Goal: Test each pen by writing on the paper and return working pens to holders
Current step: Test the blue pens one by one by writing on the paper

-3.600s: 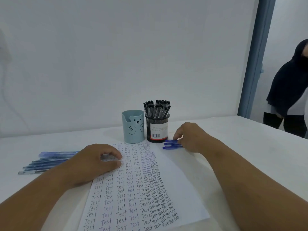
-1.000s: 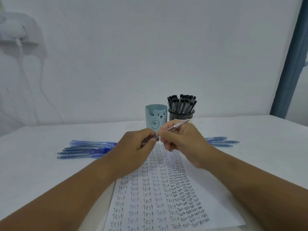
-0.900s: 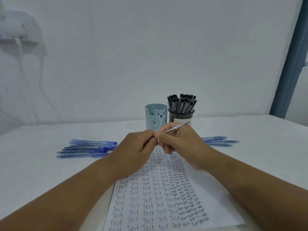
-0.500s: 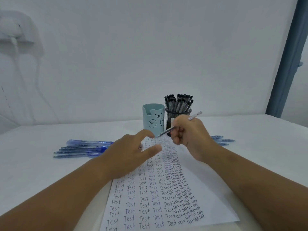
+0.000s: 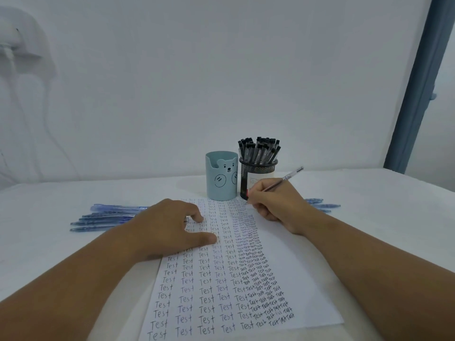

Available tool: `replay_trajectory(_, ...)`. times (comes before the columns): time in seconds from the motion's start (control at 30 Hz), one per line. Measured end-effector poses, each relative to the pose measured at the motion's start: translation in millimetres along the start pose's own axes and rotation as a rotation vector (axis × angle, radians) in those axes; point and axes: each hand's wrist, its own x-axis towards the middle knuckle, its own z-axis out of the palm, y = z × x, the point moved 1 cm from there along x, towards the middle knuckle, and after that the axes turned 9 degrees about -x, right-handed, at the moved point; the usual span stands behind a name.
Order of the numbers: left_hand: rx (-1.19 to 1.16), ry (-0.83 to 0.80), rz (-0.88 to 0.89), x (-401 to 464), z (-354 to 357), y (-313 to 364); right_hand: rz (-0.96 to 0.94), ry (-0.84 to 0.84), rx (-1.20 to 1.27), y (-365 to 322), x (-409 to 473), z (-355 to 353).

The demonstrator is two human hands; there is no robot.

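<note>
Fingers [image 5: 256, 195] of the right hand [image 5: 275, 205] curl round a clear-barrelled pen [image 5: 283, 179], pinching it low on the barrel; tip down at the far right edge of the paper [image 5: 295, 279], back end tilted up and to the right. Left hand [image 5: 167, 230] lies flat on the paper's upper left part, fingers straight and slightly spread, pressing the sheet down. Paper lies on the white counter [image 5: 381, 217], covered in columns of the handwritten word "Test". Just beyond its far edge: a light blue bear-face holder [image 5: 221, 179], and touching it on the right a black mesh holder [image 5: 258, 168] packed with black-capped pens. A group of blue pens [image 5: 105, 217] lies left of the paper; a few more blue pens [image 5: 320, 205] lie right of the right hand.
</note>
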Motion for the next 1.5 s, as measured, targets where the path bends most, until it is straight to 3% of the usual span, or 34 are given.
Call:
replay_trajectory(0.47,-0.084,0.002,0.026,3.0,1.0,-7.6,-0.017,0.035,-0.235,6.3,8.1,0.1)
replay_trajectory(1.5,-0.071,0.003,0.034,4.5,1.4,-8.4,-0.027,0.029,-0.291,9.3,9.8,0.6)
